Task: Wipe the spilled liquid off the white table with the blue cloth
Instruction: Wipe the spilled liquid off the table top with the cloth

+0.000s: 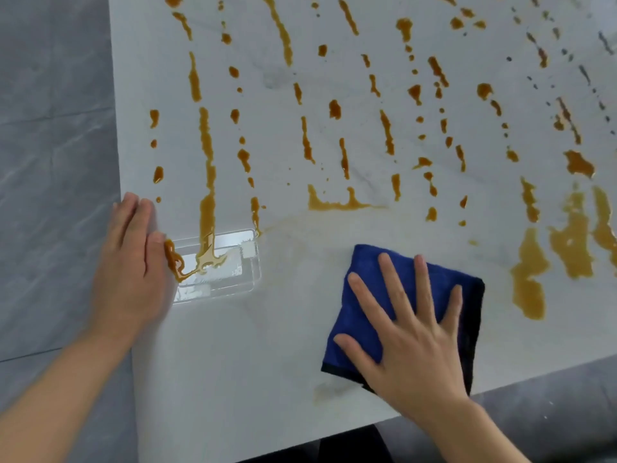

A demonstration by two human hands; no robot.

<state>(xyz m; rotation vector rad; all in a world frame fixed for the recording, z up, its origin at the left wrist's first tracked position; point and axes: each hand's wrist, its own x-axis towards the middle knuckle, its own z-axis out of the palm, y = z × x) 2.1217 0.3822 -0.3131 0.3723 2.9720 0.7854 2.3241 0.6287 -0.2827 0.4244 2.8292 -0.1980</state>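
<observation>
Flat right hand pressing a blue cloth on a streaked white surface.

The white surface [233, 362] fills most of the view, with grey floor tiles [50, 128] beyond its left edge. Amber spilled liquid [207, 162] runs over its far part in long streaks and drops, with wider pools [531, 272] at the right. The folded blue cloth [370, 295] lies near the front edge, just left of those pools. The right hand [410, 335] lies on it, released, fingers straight and spread. The left hand [130, 262] rests flat at the left edge, fingers straight, grasping nothing, beside a clear rectangular plate [233, 265] that liquid has run onto.
</observation>
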